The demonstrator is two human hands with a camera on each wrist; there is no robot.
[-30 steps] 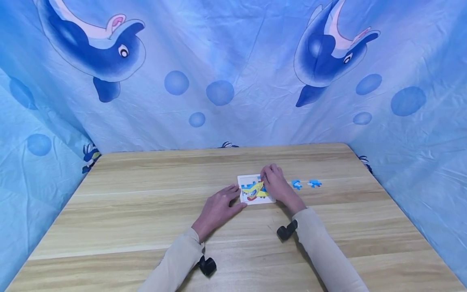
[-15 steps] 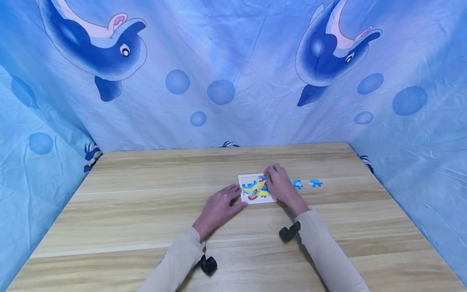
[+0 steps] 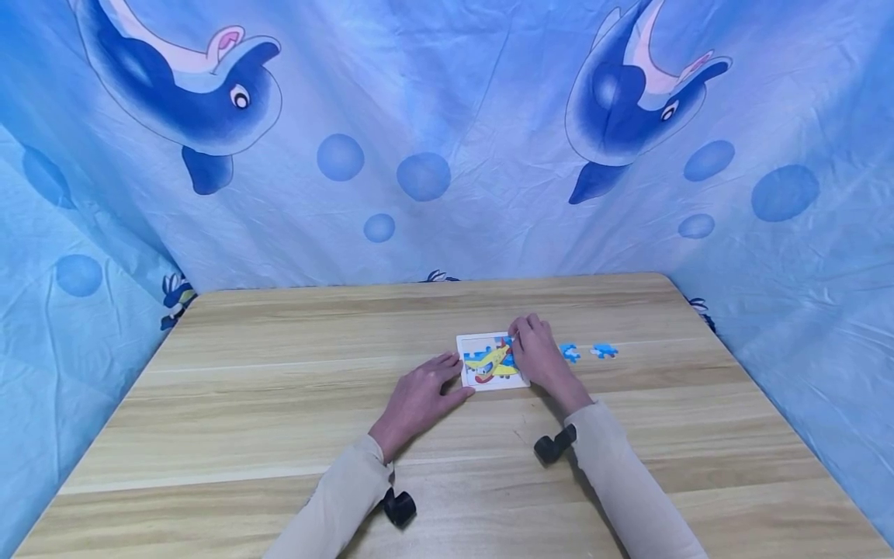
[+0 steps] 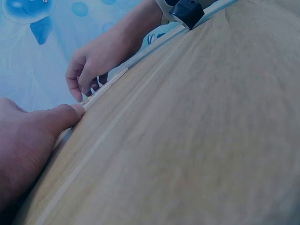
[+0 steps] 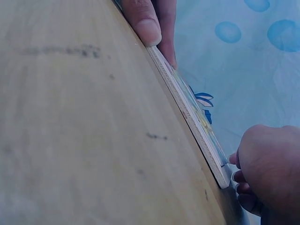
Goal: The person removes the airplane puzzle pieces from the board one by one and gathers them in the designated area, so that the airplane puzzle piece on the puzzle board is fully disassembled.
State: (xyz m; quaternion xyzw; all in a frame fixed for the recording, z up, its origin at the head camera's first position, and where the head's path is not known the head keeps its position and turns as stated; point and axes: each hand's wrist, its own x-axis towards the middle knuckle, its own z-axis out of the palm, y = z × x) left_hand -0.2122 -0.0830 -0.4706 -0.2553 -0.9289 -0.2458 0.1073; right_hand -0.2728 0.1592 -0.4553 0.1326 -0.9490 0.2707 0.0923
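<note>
A small jigsaw puzzle in a white-framed board (image 3: 493,389) shows a yellow airplane with a red nose and tail. Blue pieces lie along parts of it, and pale backing shows near its upper left. My left hand (image 3: 419,397) holds the board's near left corner, thumb at the near edge and fingers at the left side. Over the upper right corner bends my right hand (image 3: 541,357), its fingers curled and thumb and index tips low at the frame, also seen in the right wrist view. Those fingers hide that corner; I cannot tell whether they grip a piece.
Two loose blue puzzle pieces, one near (image 3: 570,353) and one farther right (image 3: 604,351), lie beside the right hand on the wooden table (image 3: 279,435). A blue dolphin-print curtain (image 3: 447,116) hangs around the table's back and sides. Each wrist carries a black camera.
My right hand has shifted slightly right along the board, uncovering the airplane's red tail and some blue beside it. The left hand keeps its place at the corner.
</note>
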